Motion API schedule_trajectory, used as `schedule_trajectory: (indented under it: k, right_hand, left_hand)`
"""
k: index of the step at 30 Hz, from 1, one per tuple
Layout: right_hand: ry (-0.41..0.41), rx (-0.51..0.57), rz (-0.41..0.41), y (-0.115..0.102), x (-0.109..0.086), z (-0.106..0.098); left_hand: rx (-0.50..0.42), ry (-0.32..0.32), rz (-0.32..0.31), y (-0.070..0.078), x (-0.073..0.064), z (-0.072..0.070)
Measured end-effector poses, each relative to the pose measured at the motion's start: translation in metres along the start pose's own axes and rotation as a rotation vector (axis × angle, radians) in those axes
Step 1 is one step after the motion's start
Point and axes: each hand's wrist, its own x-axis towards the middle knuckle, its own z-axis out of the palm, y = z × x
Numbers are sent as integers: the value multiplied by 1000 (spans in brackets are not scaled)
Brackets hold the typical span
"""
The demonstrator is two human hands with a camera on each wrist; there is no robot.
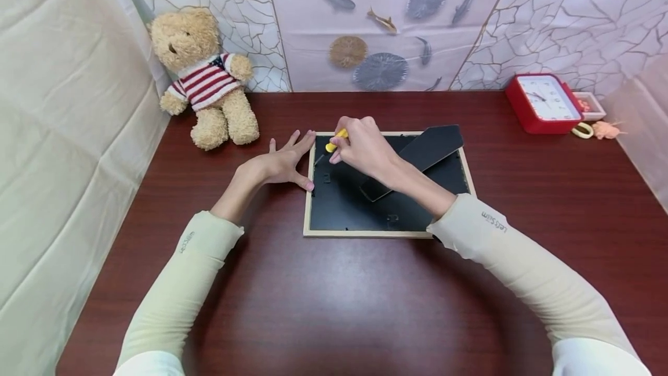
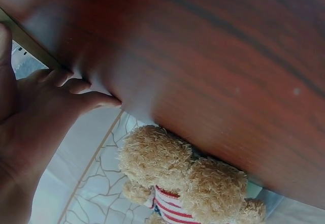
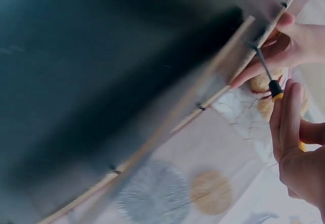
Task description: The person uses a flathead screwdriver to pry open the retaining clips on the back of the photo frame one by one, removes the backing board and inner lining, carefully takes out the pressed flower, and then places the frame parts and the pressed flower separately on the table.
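A picture frame (image 1: 360, 233) with a pale wooden rim lies face down on the table, its black backing board (image 1: 339, 208) upward. A black stand leg (image 1: 435, 147) slants across that board. My right hand (image 1: 365, 147) grips a screwdriver (image 1: 334, 143) by its yellow handle. The thin metal shaft (image 3: 263, 63) points down at the frame's left edge, its tip beside a small black tab there. Spread along the outside of that same edge is my left hand (image 1: 279, 164), with thumb and fingertips touching the rim. In the left wrist view its fingers (image 2: 99, 100) reach down to the tabletop.
A teddy bear (image 1: 203, 83) in a striped sweater sits at the back left. At the back right stand a red clock (image 1: 545, 103), a small pink-and-white box (image 1: 590, 106), a yellow ring (image 1: 582, 130) and a pink plush item (image 1: 605, 130). Patterned wall panels border the table (image 1: 355, 306).
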Motion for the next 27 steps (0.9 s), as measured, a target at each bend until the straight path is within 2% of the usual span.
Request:
schedule_trajectory:
  k: [3,6,9,15,23,25,27]
  right_hand:
    - [-20,-74,-40,-9,0,2]
    - [-2,-185,-99,-16,3,5]
    - [15,-230,-137,-21,8,8]
    - [5,-253,-154,-31,18,14]
    - [-50,-260,-147,-37,23,13]
    - [-47,-237,-134,-30,23,10]
    - [-50,-140,-95,-21,20,7]
  left_hand:
    - [3,-8,-8,2,2,1]
    - [3,-11,-9,4,1,0]
    - [8,-14,-7,4,0,-1]
    - [2,-26,-8,4,-7,-7]
    - [-30,-19,-5,1,1,-4]
    - [-30,-20,-13,2,1,-3]
    - [-25,-24,-25,3,1,-2]
